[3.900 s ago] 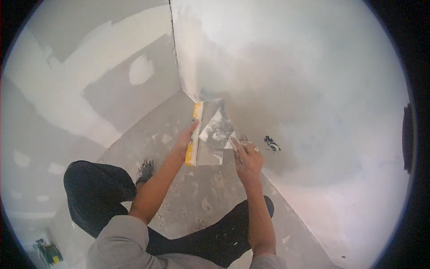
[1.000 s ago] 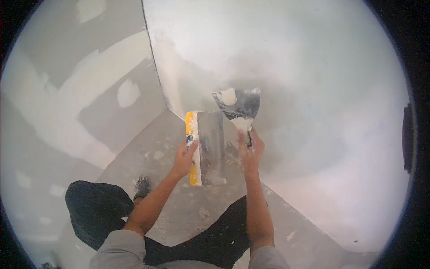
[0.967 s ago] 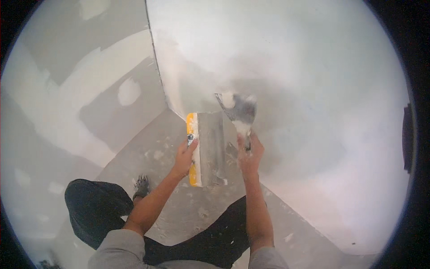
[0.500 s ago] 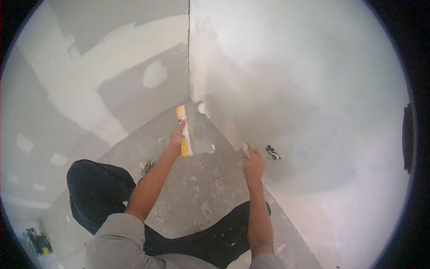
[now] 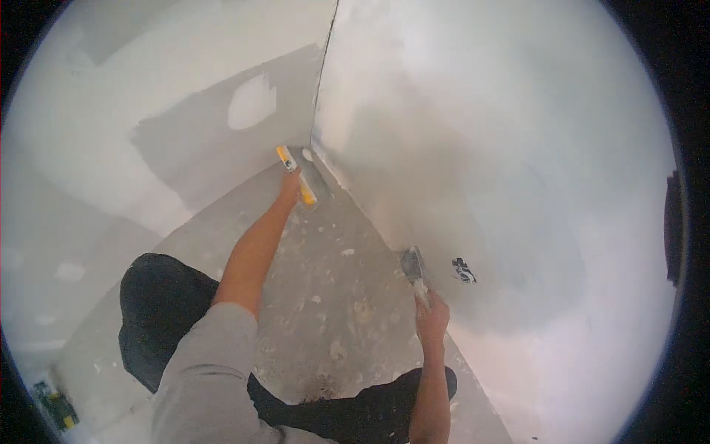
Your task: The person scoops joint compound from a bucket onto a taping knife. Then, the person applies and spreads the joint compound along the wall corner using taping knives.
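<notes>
My left hand [image 5: 290,185] is closed round the yellow-and-white back of a wide filling knife [image 5: 313,175], held out low at the room's corner. A small white dab of filler [image 5: 308,155] sits at the far end of its grey blade. My right hand [image 5: 433,314] grips a putty knife [image 5: 413,265] by its pale handle, fingers wrapped round. Its blade points away from me, close to the foot of the right wall [image 5: 518,192]; whether it touches the wall I cannot tell.
The left wall [image 5: 192,133] carries pale filler patches on grey board. A dark opening with cables [image 5: 464,271] shows low on the right wall. Whitish spots mark the grey floor [image 5: 318,296] between my dark-trousered legs. A dark green-and-yellow object [image 5: 55,407] lies far lower left.
My left hand has reached farther toward the corner, and the wide knife has turned so its blade looks narrower. My right hand has drawn back toward me, bringing the putty knife's blade into sight.
</notes>
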